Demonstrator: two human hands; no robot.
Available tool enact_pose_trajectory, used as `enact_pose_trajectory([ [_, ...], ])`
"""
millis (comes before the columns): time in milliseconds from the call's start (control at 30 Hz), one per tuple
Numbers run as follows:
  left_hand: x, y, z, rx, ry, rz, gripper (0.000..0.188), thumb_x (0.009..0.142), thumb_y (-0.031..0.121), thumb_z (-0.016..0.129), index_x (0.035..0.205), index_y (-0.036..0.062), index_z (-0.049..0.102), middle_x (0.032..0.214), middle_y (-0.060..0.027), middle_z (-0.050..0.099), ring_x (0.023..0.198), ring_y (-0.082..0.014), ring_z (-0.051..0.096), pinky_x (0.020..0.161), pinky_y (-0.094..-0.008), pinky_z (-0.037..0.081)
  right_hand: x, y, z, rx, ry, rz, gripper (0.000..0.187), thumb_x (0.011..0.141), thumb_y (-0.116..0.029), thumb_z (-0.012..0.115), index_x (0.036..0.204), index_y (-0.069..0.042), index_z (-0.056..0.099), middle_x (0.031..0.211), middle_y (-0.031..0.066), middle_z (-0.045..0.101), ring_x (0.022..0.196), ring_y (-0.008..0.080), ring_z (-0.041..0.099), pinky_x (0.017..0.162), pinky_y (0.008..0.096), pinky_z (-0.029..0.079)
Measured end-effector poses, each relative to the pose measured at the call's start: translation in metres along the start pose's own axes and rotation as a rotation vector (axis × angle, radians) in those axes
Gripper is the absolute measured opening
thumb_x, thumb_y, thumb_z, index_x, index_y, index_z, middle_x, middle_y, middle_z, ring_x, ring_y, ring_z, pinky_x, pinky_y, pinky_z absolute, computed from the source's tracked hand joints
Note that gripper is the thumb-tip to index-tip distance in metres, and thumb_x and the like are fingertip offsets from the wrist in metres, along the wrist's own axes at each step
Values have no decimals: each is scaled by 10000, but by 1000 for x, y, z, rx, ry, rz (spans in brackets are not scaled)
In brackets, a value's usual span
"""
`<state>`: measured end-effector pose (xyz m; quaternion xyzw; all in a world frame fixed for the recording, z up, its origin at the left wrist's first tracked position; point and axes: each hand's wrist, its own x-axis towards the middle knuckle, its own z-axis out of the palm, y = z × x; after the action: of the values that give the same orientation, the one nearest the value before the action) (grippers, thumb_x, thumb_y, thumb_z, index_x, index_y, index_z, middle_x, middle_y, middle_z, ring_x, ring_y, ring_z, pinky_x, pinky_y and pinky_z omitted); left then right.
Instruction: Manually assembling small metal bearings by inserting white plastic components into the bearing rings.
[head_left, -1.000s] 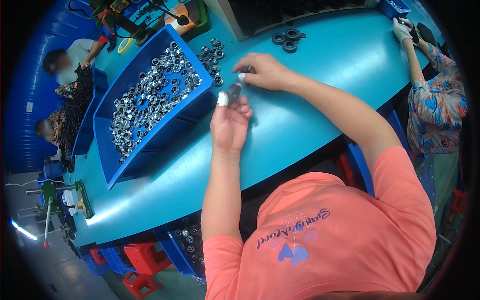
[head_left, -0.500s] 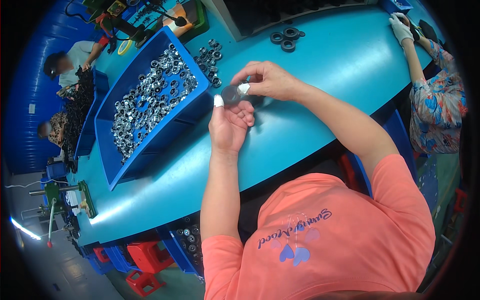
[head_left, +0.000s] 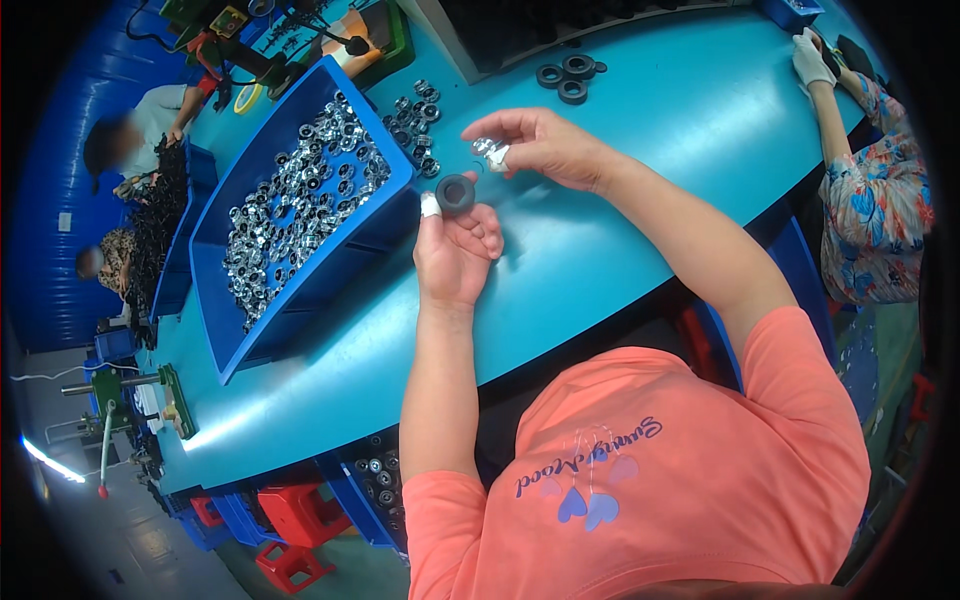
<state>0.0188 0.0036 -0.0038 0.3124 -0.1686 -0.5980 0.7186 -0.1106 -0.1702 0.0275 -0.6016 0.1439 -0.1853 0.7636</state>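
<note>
A dark grey ring with a round hole (head_left: 456,180) is held upright between the thumb and fingers of my left hand (head_left: 456,256). White tape wraps that thumb. Just up and to the right, my right hand (head_left: 556,150) pinches a small shiny metal part (head_left: 483,145) between its white-wrapped thumb and its forefinger. The metal part and the ring are apart. Left of both hands stands a big blue bin (head_left: 310,305) holding many shiny metal parts (head_left: 300,190) with dark centres.
Loose metal parts (head_left: 418,115) lie beside the bin's far corner. Several black rings (head_left: 572,92) rest farther back on the turquoise table (head_left: 680,130). At the right, a person's gloved hand (head_left: 812,62) is on the table. Two people work beyond a bin of black parts (head_left: 165,225).
My right hand has pulled back from the ring, up and to the right, with the metal part in its pinch. The ring's hole now shows. My left hand has barely shifted.
</note>
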Motion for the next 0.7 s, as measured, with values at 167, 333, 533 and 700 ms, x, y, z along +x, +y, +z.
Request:
enact_pose_trajectory([
  [167, 1, -2, 8, 32, 69, 54, 509, 1097, 414, 352, 1366, 11, 507, 950, -130, 656, 757, -193, 596, 660, -319, 478, 2, 2, -5, -73, -20, 21, 438, 804, -41, 680, 1241, -22, 674, 1120, 70, 666, 957, 128, 613, 816, 264, 525],
  [333, 2, -6, 10, 354, 229, 262, 436, 961, 120, 656, 1358, -5, 525, 1047, -100, 662, 835, -154, 634, 713, -279, 521, 1, -2, -5, -76, 13, 1, 450, 778, -34, 697, 1228, -42, 699, 1072, 50, 679, 912, 106, 614, 799, 253, 520],
  [533, 0, -6, 17, 537, 322, 289, 539, 867, -5, 736, 1364, -40, 529, 1078, -84, 653, 876, -152, 665, 684, -261, 550, -4, -5, -7, -238, -44, 69, 484, 761, -48, 713, 1245, -62, 704, 1031, 38, 688, 894, 97, 613, 826, 248, 518],
  [700, 1, -8, 19, 590, 289, 322, 594, 857, -47, 711, 1410, -49, 493, 1154, -102, 643, 923, -160, 677, 737, -281, 577, -7, -4, -2, -224, -106, 26, 482, 772, -81, 696, 1254, -59, 701, 1046, 63, 690, 917, 122, 635, 868, 258, 516],
])
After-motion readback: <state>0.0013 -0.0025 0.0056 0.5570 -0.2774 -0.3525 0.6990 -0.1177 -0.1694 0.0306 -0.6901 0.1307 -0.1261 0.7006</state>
